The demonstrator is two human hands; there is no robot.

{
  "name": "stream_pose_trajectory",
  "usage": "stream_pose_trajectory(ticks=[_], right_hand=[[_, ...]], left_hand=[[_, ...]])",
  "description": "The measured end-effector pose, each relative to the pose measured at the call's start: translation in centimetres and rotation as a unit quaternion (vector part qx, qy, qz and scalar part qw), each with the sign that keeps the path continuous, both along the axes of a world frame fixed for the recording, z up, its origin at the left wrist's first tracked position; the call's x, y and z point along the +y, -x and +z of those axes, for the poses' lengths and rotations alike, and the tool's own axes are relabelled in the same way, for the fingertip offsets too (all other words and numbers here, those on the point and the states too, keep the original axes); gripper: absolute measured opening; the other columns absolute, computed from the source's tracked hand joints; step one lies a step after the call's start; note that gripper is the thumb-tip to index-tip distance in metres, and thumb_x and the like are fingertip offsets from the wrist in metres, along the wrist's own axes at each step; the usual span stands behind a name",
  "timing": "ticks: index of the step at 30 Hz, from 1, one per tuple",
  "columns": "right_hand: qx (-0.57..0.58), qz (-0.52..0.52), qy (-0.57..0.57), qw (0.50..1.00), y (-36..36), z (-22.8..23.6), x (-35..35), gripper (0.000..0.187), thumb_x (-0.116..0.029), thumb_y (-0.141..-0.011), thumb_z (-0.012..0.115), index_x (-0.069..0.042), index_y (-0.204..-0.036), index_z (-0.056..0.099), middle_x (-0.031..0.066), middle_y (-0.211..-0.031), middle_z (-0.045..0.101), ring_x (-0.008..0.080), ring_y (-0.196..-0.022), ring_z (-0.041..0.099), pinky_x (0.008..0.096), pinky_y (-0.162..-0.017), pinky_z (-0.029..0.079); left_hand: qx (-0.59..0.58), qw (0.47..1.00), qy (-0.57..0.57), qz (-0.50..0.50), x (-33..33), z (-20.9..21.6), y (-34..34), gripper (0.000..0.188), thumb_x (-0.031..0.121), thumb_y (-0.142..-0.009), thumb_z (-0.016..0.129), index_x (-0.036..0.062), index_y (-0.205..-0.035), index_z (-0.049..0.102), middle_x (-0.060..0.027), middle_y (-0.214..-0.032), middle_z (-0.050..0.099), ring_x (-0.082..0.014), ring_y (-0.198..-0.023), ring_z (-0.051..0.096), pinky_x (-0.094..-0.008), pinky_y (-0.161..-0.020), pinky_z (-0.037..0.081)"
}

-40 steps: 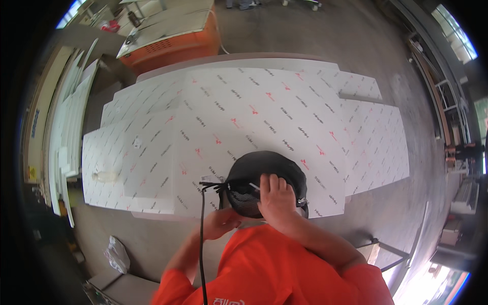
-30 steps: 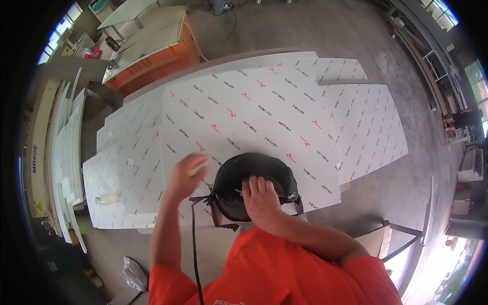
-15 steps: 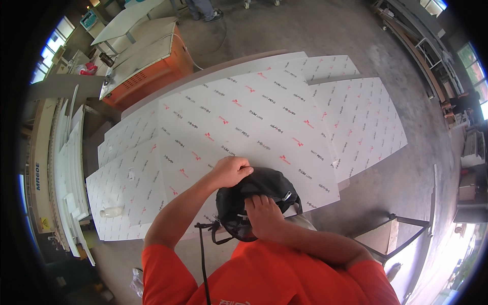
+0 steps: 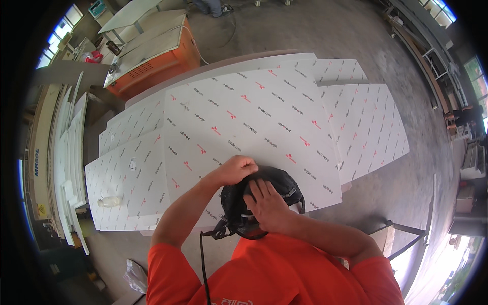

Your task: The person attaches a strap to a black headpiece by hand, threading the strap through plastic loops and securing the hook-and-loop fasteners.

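Note:
A black fabric bag (image 4: 284,179) with a zipper and a strap is held close in front of my red shirt, at the near edge of the sheet-covered stack. My left hand (image 4: 236,169) is closed on the bag's upper left rim, its fingertips partly hidden. Across the bag's front lies my right hand (image 4: 269,206), fingers stretched out and slightly apart. A dark cord (image 4: 204,259) hangs from the bag's left side down along my shirt. What the bag contains is hidden.
Large white printed sheets (image 4: 244,112) are stacked before me. A small clear bottle (image 4: 109,202) lies at their left end. An orange cabinet (image 4: 152,68) stands at far left, white panels (image 4: 71,152) lean at left, and a dark metal frame (image 4: 406,234) is at right.
My right hand has slid a little up the bag, and its fingers have straightened and spread. My left hand keeps its grip on the rim. The whole view has shifted slightly.

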State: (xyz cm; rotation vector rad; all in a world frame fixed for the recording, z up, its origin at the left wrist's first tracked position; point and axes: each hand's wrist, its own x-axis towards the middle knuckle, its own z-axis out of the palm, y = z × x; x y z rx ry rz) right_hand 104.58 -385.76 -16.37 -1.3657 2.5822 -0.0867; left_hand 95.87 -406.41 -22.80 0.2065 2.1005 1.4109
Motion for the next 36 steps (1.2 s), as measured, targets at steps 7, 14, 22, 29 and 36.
stream_pose_trajectory(ticks=[7,14,22,29,36], right_hand=[[0.000,0.049,-0.007,0.999,-0.9,0.6,0.3,0.107,-0.049,-0.064,0.087,-0.010,-0.154,0.043,0.0250,-0.140,0.045,0.0407,-0.130,0.043,0.0525,-0.116,0.029],[-0.052,0.075,-0.063,0.994,0.4,1.1,-0.6,0.105,-0.050,-0.065,0.086,-0.017,-0.155,0.044,0.0237,-0.145,0.044,0.0410,-0.135,0.040,0.0523,-0.115,0.029],[-0.125,0.062,0.075,0.987,-0.1,3.1,0.7,0.084,-0.043,-0.064,0.088,-0.020,-0.139,0.057,0.0256,-0.146,0.039,0.0446,-0.137,0.037,0.0582,-0.115,0.029],[-0.121,-0.039,0.379,0.916,0.6,6.5,0.1,0.080,-0.041,-0.059,0.093,-0.020,-0.130,0.061,0.0251,-0.144,0.038,0.0472,-0.129,0.044,0.0586,-0.105,0.041],[-0.180,-0.133,0.431,0.874,2.0,9.7,0.3,0.088,-0.028,-0.054,0.089,-0.022,-0.136,0.055,0.0243,-0.146,0.036,0.0466,-0.134,0.040,0.0582,-0.109,0.039]], left_hand=[[0.045,0.998,0.023,0.047,1.1,-0.7,-0.7,0.027,0.021,-0.101,0.066,-0.0036,-0.090,0.066,0.0007,-0.069,0.054,-0.0057,-0.069,0.046,-0.0305,-0.061,0.042],[0.032,0.998,0.021,0.051,1.3,-0.4,-0.8,0.028,0.021,-0.097,0.066,-0.0056,-0.091,0.067,-0.0093,-0.071,0.062,-0.0118,-0.069,0.053,-0.0355,-0.065,0.047],[-0.001,0.999,-0.010,0.036,0.0,0.5,-1.9,0.027,0.020,-0.099,0.065,-0.0031,-0.086,0.064,0.0005,-0.072,0.058,-0.0064,-0.072,0.048,-0.0299,-0.064,0.045],[-0.002,0.993,-0.095,0.069,-1.2,2.4,-4.1,0.017,0.015,-0.095,0.066,-0.0009,-0.093,0.070,-0.0002,-0.085,0.069,-0.0062,-0.080,0.059,-0.0276,-0.070,0.051],[-0.012,0.974,-0.026,0.224,-3.0,3.9,-5.7,0.020,0.016,-0.096,0.068,-0.0025,-0.103,0.072,-0.0090,-0.095,0.075,-0.0100,-0.084,0.067,-0.0308,-0.072,0.055]])
